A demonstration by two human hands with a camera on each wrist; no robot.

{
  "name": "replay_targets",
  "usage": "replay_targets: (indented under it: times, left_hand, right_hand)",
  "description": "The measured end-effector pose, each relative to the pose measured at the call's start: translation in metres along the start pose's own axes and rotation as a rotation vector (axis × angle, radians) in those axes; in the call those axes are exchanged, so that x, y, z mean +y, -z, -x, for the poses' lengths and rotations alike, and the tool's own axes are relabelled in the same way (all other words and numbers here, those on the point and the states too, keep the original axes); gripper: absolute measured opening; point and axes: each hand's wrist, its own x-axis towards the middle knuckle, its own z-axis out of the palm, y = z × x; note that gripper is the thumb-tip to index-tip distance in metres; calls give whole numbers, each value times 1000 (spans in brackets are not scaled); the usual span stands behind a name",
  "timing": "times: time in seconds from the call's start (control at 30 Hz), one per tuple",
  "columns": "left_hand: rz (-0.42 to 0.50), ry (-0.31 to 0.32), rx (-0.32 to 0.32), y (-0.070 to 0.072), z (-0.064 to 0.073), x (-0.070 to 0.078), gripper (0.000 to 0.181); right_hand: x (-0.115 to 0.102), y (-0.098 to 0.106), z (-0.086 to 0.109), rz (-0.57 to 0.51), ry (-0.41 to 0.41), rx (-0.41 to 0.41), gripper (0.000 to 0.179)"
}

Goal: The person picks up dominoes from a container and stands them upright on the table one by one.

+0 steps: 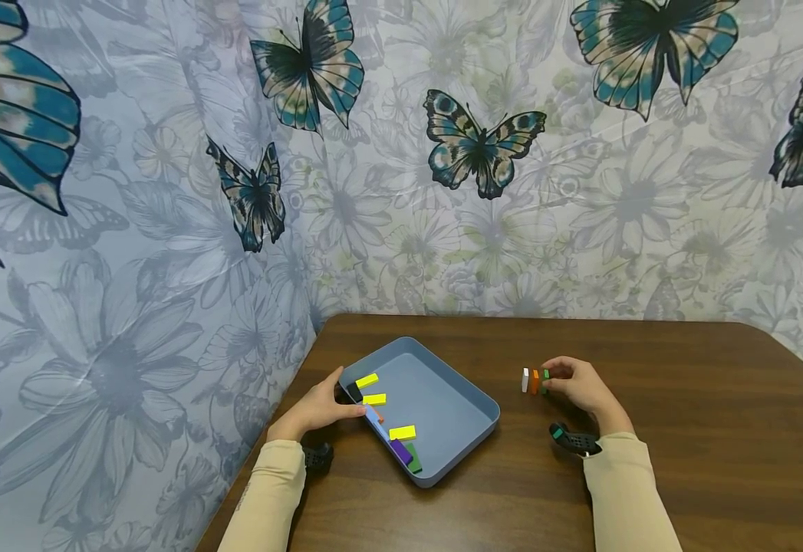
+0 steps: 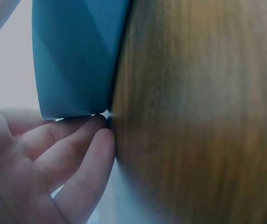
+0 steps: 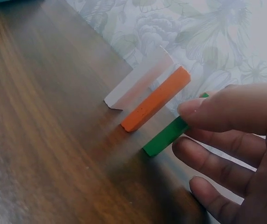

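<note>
My right hand (image 1: 584, 387) pinches a green block (image 3: 164, 137) between thumb and fingers; it stands upright on the table. Just left of it an orange block (image 3: 157, 100) and a white block (image 3: 140, 81) also stand on end, in a row with small gaps. On the left, my left hand (image 1: 318, 410) grips the corner side of a shallow blue-grey tray (image 1: 456, 391), thumb at the rim and fingers against the outer wall. Along the tray's near-left wall lie three yellow blocks (image 1: 403, 433), a purple block (image 1: 401, 451), a dark green block (image 1: 413, 458) and a black block (image 1: 354, 392).
Under everything is a brown wooden table (image 1: 511, 491), its far edge close to a patterned butterfly wall covering (image 1: 491, 253). A light blue block (image 1: 375, 420) also lies by the tray's left wall, a small reddish block beside it. Each wrist wears a dark band (image 1: 574, 440).
</note>
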Motion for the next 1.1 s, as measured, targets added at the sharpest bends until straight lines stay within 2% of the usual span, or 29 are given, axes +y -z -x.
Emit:
replay_targets:
  times: [0.37,0.5,0.8,1.1]
  left_hand:
    - [9,9,4,-2,0,-3,117]
    - [12,5,0,0,-1,-2,118]
    - [12,-1,-4,1,-1,-1,116]
    - [9,-1,-3,1,2,0,117]
  right_hand:
    - [1,2,3,7,-17,-19,37]
    - [-5,9,5,22,5,-42,41]
    - [-28,29,11,120,6,-54,52]
    - [-62,32,12,96,38,-43,52]
